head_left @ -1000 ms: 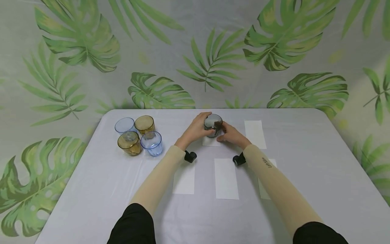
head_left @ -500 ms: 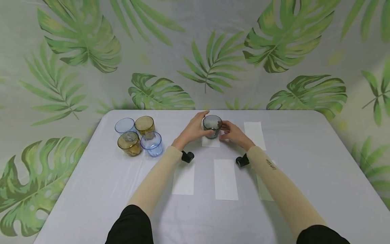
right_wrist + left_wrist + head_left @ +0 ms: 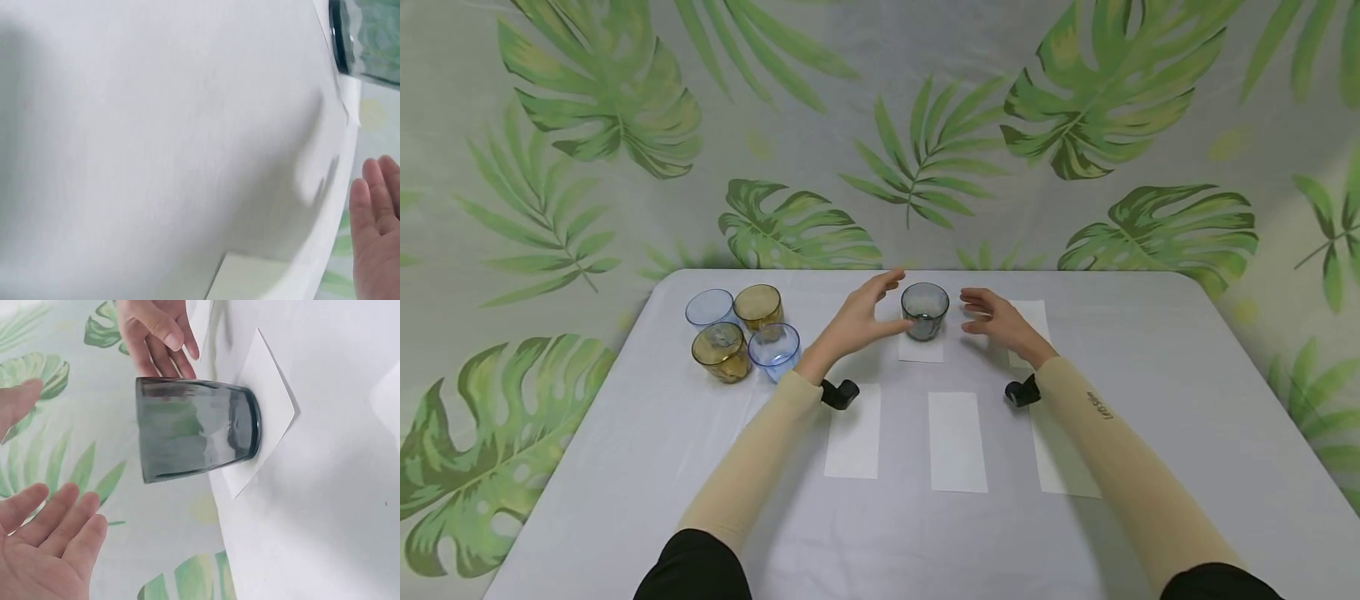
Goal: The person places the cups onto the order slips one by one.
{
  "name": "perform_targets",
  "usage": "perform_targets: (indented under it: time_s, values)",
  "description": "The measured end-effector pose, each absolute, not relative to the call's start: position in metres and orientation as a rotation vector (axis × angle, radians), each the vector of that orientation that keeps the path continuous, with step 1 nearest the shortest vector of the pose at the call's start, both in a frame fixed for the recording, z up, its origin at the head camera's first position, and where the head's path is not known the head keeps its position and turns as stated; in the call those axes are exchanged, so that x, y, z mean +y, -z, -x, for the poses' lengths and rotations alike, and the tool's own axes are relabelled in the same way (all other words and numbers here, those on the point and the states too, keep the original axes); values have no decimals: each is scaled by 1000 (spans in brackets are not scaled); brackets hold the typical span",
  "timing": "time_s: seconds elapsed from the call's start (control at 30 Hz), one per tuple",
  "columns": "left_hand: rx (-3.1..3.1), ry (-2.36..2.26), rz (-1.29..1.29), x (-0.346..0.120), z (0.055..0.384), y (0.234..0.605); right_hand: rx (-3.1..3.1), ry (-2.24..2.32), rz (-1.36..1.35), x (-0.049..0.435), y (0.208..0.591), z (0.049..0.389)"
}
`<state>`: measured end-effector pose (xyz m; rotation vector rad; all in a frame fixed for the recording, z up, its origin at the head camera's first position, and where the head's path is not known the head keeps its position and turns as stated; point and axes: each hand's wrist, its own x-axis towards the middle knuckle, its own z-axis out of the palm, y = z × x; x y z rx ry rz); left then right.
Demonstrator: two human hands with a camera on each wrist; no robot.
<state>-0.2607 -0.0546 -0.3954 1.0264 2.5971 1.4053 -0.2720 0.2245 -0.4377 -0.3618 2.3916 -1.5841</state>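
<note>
A smoky grey glass (image 3: 925,312) stands upright on a white paper card (image 3: 921,352) near the table's far edge. To its left is my left hand (image 3: 856,323), fingers spread and thumb reaching toward the glass's side. My right hand (image 3: 1000,325) hovers on the other side, fingers loosely bent, with a gap between it and the glass. In the left wrist view, the grey glass (image 3: 194,428) has no fingers round it, and my left hand (image 3: 53,550) is apart from it. Part of my right hand (image 3: 378,231) shows in the right wrist view.
At the back left stand two blue glasses, the nearer (image 3: 773,350) and the farther (image 3: 708,308), and two amber glasses, the nearer (image 3: 720,352) and the farther (image 3: 758,306). Several white paper cards lie on the table, one in the front middle (image 3: 957,442). A leaf-patterned cloth (image 3: 917,167) hangs behind.
Both hands have drawn away from the grey glass, the left toward the left and the right toward the right. The glass stays on its card.
</note>
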Motion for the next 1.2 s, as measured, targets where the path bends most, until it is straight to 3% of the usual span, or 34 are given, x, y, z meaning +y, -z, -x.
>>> perform_targets:
  time_s: [0.6, 1.2]
  values:
    - [2596, -1430, -1074, -117, 222, 373, 2540, 1464, 430, 290, 435, 256]
    - [2704, -1244, -824, -192, 197, 366, 2657, 1254, 308, 337, 447, 247]
